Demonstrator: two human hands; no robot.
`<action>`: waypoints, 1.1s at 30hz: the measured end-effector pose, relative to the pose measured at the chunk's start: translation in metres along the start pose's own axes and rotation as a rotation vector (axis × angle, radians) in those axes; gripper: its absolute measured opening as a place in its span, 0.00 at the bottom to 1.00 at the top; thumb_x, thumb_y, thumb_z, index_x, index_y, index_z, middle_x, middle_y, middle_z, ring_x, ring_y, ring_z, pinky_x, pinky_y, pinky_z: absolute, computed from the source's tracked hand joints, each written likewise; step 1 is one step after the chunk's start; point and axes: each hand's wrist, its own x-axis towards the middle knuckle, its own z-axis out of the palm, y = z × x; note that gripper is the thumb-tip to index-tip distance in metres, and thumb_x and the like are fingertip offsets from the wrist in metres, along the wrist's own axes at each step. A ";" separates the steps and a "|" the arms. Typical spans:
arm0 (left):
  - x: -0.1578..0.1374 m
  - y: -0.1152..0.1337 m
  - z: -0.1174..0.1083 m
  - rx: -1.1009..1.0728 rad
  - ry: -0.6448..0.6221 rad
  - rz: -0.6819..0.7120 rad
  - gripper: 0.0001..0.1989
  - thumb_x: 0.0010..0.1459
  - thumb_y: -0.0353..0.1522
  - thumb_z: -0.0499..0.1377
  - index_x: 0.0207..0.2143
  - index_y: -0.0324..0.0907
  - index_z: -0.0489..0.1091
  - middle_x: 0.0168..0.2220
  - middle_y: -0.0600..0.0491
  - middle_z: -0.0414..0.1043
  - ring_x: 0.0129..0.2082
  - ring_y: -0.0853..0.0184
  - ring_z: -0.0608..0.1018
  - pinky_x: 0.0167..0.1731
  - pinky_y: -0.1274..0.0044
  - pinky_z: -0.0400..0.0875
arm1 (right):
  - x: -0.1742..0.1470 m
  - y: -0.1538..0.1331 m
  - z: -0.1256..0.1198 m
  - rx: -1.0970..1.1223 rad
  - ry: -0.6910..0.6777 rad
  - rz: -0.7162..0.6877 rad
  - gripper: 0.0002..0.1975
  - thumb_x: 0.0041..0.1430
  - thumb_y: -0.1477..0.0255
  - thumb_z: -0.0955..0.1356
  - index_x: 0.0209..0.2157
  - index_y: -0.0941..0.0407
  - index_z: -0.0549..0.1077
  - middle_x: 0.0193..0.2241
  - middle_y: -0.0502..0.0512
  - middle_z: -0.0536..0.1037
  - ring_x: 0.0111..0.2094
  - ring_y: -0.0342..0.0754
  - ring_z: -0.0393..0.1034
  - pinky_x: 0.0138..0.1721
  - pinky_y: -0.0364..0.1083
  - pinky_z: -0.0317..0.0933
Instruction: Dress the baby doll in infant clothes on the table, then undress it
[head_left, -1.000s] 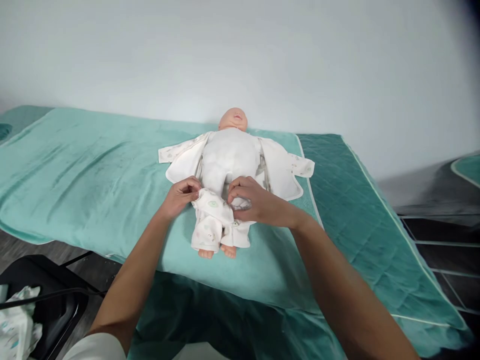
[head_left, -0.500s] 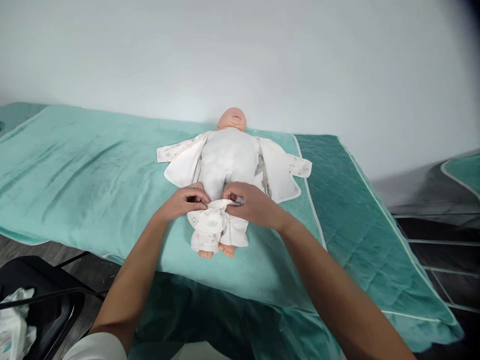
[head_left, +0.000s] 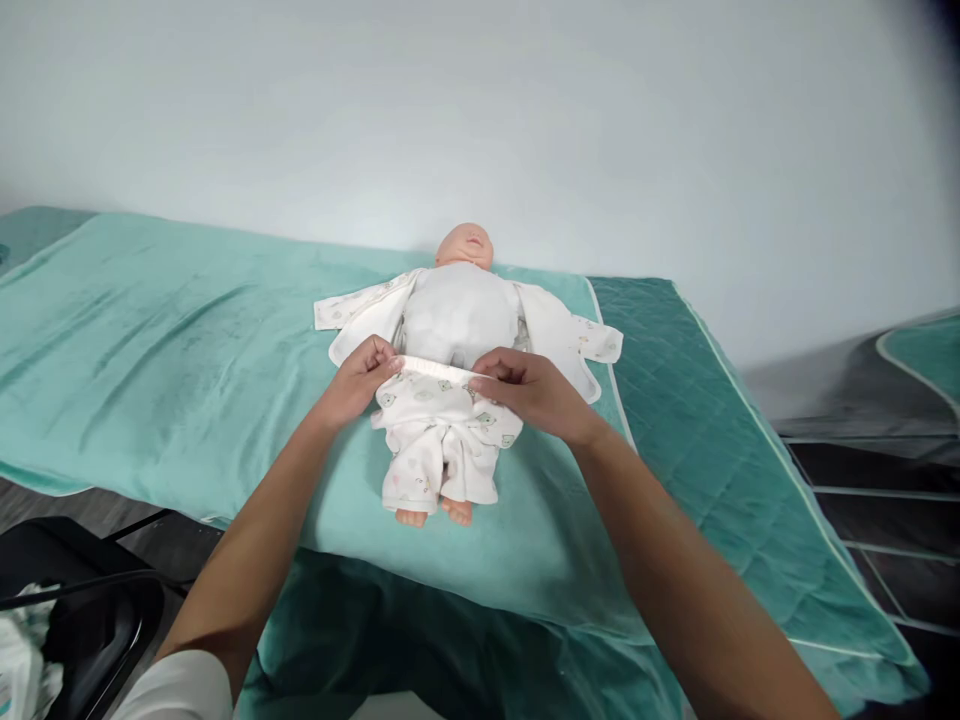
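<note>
Waistband [head_left: 431,367] of pants [head_left: 439,408] spans top of doll's [head_left: 466,300] legs, doll face-up on green sheet [head_left: 187,360]. Grip: left hand [head_left: 362,382] and right hand [head_left: 531,392] each pinch it. Best: equal tension, keep it level, smooth bunched cloth, keep open jacket [head_left: 553,325] clear.

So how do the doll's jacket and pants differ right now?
The jacket lies spread open to both sides of the doll's torso; the pants lie rumpled down to its feet. The left hand and right hand hold the pants at the waistband; neither holds the jacket. Both are white with small prints.
</note>
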 end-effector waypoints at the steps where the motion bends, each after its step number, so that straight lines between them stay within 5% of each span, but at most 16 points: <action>1: 0.007 0.001 0.000 0.012 0.024 0.008 0.16 0.60 0.45 0.64 0.32 0.43 0.66 0.25 0.58 0.59 0.24 0.72 0.61 0.25 0.78 0.54 | 0.003 0.004 -0.005 0.023 0.040 0.010 0.15 0.58 0.55 0.72 0.35 0.54 0.76 0.20 0.44 0.64 0.22 0.41 0.53 0.24 0.43 0.45; 6: 0.052 -0.002 -0.005 -0.008 0.107 0.025 0.19 0.57 0.46 0.66 0.31 0.43 0.64 0.25 0.59 0.57 0.24 0.72 0.60 0.26 0.78 0.53 | 0.026 0.036 -0.025 0.243 0.262 0.083 0.15 0.54 0.56 0.74 0.31 0.54 0.75 0.17 0.42 0.61 0.20 0.39 0.48 0.22 0.43 0.40; 12: 0.091 -0.020 0.002 -0.097 0.282 0.040 0.17 0.59 0.44 0.65 0.32 0.43 0.63 0.26 0.58 0.59 0.26 0.71 0.61 0.28 0.78 0.57 | 0.052 0.063 -0.028 0.634 0.469 0.000 0.14 0.48 0.62 0.77 0.29 0.52 0.71 0.20 0.44 0.63 0.21 0.41 0.53 0.22 0.42 0.49; 17: 0.090 -0.033 0.011 0.077 0.311 0.033 0.14 0.62 0.42 0.61 0.34 0.43 0.63 0.30 0.57 0.62 0.30 0.70 0.65 0.33 0.77 0.60 | 0.049 0.074 -0.029 0.625 0.280 -0.043 0.16 0.49 0.60 0.78 0.36 0.49 0.73 0.25 0.45 0.66 0.24 0.42 0.56 0.25 0.42 0.53; 22: 0.082 -0.028 0.001 0.251 0.079 0.015 0.12 0.64 0.42 0.58 0.34 0.43 0.64 0.29 0.58 0.60 0.29 0.70 0.63 0.31 0.77 0.58 | 0.040 0.081 -0.041 0.484 0.087 -0.022 0.19 0.49 0.62 0.79 0.40 0.50 0.73 0.35 0.48 0.72 0.31 0.43 0.64 0.30 0.42 0.58; 29: 0.078 -0.018 -0.013 0.335 -0.134 -0.085 0.14 0.64 0.44 0.57 0.37 0.43 0.65 0.30 0.57 0.63 0.29 0.70 0.64 0.29 0.78 0.57 | 0.041 0.090 -0.046 0.362 0.031 0.147 0.18 0.50 0.63 0.78 0.35 0.53 0.69 0.28 0.44 0.69 0.26 0.39 0.60 0.26 0.40 0.53; 33: 0.076 -0.011 -0.017 0.357 -0.223 -0.160 0.13 0.62 0.43 0.58 0.36 0.43 0.66 0.30 0.57 0.64 0.29 0.70 0.64 0.29 0.78 0.57 | 0.039 0.086 -0.043 0.269 -0.044 0.134 0.12 0.52 0.65 0.76 0.35 0.53 0.73 0.30 0.46 0.76 0.30 0.43 0.68 0.32 0.43 0.62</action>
